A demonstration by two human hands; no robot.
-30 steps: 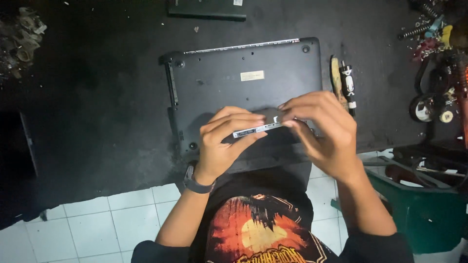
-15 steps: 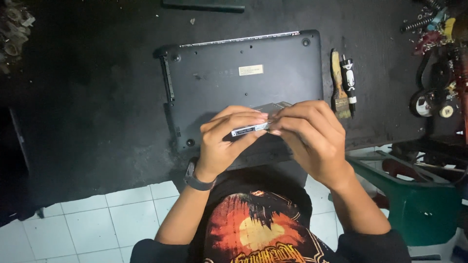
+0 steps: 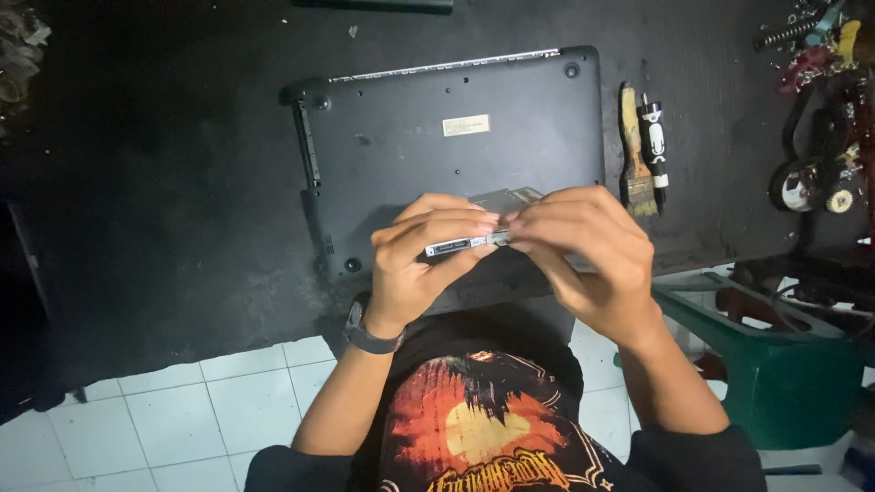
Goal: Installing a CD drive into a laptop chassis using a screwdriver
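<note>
A dark laptop (image 3: 437, 155) lies upside down on the black worktop, its base facing up with a small pale label. Above its near edge both my hands hold a thin flat metal drive (image 3: 474, 239), seen edge-on. My left hand (image 3: 424, 260), with a dark wristwatch, grips the drive's left end between thumb and fingers. My right hand (image 3: 588, 251) pinches the right end, fingers curled over it. Much of the drive is hidden behind my fingers.
A brush (image 3: 635, 155) and a black-and-white screwdriver (image 3: 654, 141) lie right of the laptop. Tools and clutter (image 3: 816, 109) fill the far right. A green plastic stool (image 3: 775, 360) stands at the lower right. White floor tiles (image 3: 155, 419) show below the worktop.
Both hands have drawn the drive slightly left and nearer together. My right hand's fingers now cover more of its right end. The view has tilted a little; the laptop stays put.
</note>
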